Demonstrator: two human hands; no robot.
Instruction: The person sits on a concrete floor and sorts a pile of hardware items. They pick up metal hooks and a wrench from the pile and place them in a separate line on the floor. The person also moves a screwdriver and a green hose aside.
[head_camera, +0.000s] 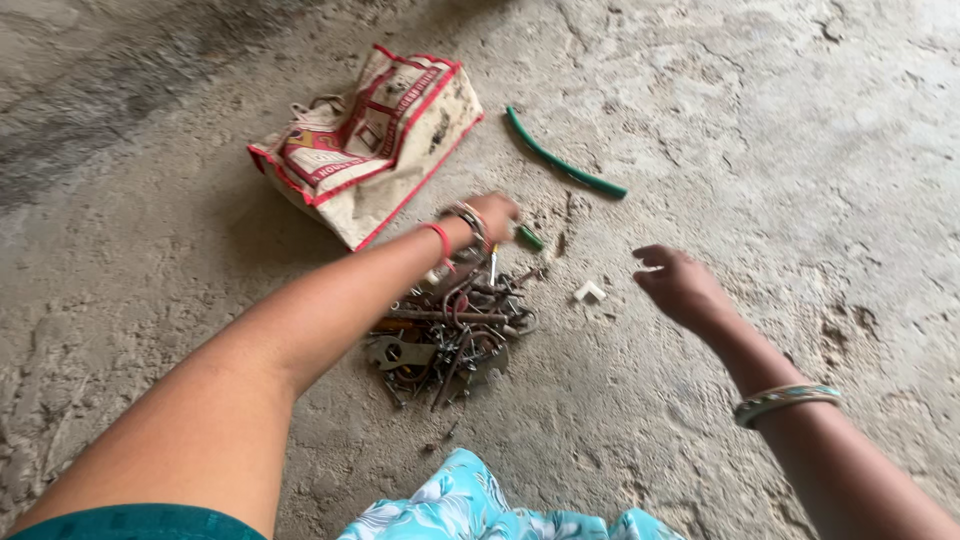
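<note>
Your left hand (492, 213) closes on the green-handled screwdriver (528, 237) just past the tangled scrap pile (445, 335) — light, rigid; grip the handle. Right hand (678, 285) hovers loosely open, empty.

Red-trimmed cream bag (375, 140), green hose (562, 160), rusty brown tools (450, 335).

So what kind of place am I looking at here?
Probably a rough work area at ground level: a bare, cracked concrete floor, a pile of rusty metal hardware lying straight on it, and a dirty woven sack beside it.
</note>
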